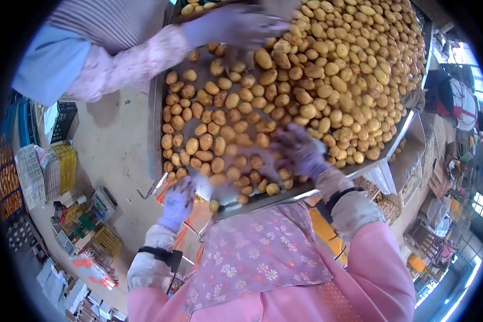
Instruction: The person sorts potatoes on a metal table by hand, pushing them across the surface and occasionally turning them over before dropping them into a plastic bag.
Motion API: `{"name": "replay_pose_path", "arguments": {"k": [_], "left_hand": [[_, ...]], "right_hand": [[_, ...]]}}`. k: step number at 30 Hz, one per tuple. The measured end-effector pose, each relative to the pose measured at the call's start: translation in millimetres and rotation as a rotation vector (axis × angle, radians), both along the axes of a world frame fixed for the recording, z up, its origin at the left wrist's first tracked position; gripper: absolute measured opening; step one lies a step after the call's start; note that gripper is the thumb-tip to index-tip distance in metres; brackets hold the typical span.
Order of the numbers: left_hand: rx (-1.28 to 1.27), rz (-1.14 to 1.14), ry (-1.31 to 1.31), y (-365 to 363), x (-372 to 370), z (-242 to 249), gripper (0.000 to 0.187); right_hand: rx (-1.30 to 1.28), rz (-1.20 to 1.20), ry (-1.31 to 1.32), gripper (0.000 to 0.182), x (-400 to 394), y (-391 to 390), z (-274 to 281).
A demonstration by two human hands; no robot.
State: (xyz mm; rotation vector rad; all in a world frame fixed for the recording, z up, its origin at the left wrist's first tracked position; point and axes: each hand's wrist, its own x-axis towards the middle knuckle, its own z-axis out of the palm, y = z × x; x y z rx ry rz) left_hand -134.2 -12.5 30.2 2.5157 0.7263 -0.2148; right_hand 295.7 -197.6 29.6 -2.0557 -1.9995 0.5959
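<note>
Many small yellow-brown potatoes [327,80] lie on a metal sorting table [157,123], heaped thickly at the right and spread in a looser layer at the left. My left hand [178,204], in a pale purple glove, is at the table's near left corner, beside the lowest potatoes; its fingers are partly blurred, and whether they hold anything is unclear. My right hand [300,150], also gloved, is over the potatoes near the front edge, fingers spread and smeared by motion, with no potato visible in its grasp.
A co-worker's gloved hands and sleeve [118,64] reach over the table from the upper left, blurred. Yellow and white crates [64,166] stand on the floor at the left. An orange bag [327,236] hangs below the front edge. Another person [459,102] is at the far right.
</note>
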Motion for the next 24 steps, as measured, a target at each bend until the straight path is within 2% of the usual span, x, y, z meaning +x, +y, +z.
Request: {"name": "replay_pose_path", "arguments": {"k": [1, 3, 5, 7, 8, 9, 11, 12, 13, 15, 16, 17, 18, 19, 20, 21, 23, 24], "left_hand": [[-0.005, 0.010, 0.007, 9.7, 5.9, 5.6, 0.041], [0.152, 0.151, -0.168, 39.3, 37.7, 23.7, 0.040], [0.111, 0.279, -0.281, 70.0, 81.8, 16.2, 0.038], [-0.013, 0.369, -0.422, 99.7, 138.0, 11.3, 0.037], [-0.023, 0.384, -0.471, 109.1, 161.3, -2.2, 0.039], [-0.033, 0.396, -0.524, 111.7, 178.4, -16.3, 0.042], [0.299, 0.271, -0.290, 98.0, 197.3, -31.8, 0.049], [0.372, 0.210, -0.166, 84.7, 197.8, -18.5, 0.053], [0.371, 0.214, -0.164, 73.9, 186.7, -15.1, 0.053], [0.424, 0.106, -0.153, 57.1, 166.7, -11.2, 0.054], [0.422, 0.097, -0.152, 50.2, 158.4, -14.8, 0.054], [0.248, 0.194, -0.186, 43.0, 151.0, -20.8, 0.051], [0.075, 0.291, -0.218, 38.9, 146.8, -24.2, 0.049], [0.072, 0.286, -0.216, 40.6, 151.5, -17.5, 0.049], [0.130, 0.355, -0.286, 47.7, 165.3, -4.5, 0.046], [0.191, 0.425, -0.365, 56.5, 180.8, 2.3, 0.043], [0.170, 0.394, -0.318, 70.5, 199.7, -5.4, 0.037], [0.180, 0.340, -0.174, 77.9, 200.4, -17.1, 0.035]], "right_hand": [[-0.103, -0.010, -0.083, 0.054, 24.3, 21.0, 16.3], [0.234, -0.175, -0.068, 0.057, 43.2, 51.5, -31.7], [0.188, -0.520, -0.044, 0.062, 11.2, 123.5, -9.3], [-0.083, -0.536, -0.148, 0.063, -30.3, 176.1, 12.0], [0.018, -0.437, -0.159, 0.062, -54.0, 177.2, 5.5], [0.120, -0.340, -0.172, 0.060, -76.9, 163.7, -3.4], [0.148, -0.184, 0.047, 0.057, -93.6, 113.5, -8.6], [0.104, -0.109, 0.065, 0.058, -88.7, 80.7, -10.2], [0.061, -0.043, 0.084, 0.059, -72.2, 45.3, -12.2], [0.015, 0.090, -0.105, 0.068, -14.1, -25.9, -21.9], [-0.164, -0.141, -0.101, 0.070, 5.6, -30.3, 12.9], [-0.344, -0.368, -0.097, 0.071, 24.1, -31.6, 49.1], [-0.203, -0.416, -0.258, 0.071, 33.9, -61.5, 25.6], [-0.064, -0.462, -0.418, 0.071, 33.2, -88.6, 2.5], [-0.083, -0.610, -0.324, 0.067, 15.2, -85.6, 1.2], [-0.079, -0.616, -0.332, 0.067, -3.8, -79.1, 1.3], [-0.093, -0.588, -0.296, 0.065, -38.1, -68.8, 3.9], [-0.042, -0.513, -0.175, 0.063, -47.4, -66.6, 8.2]]}}
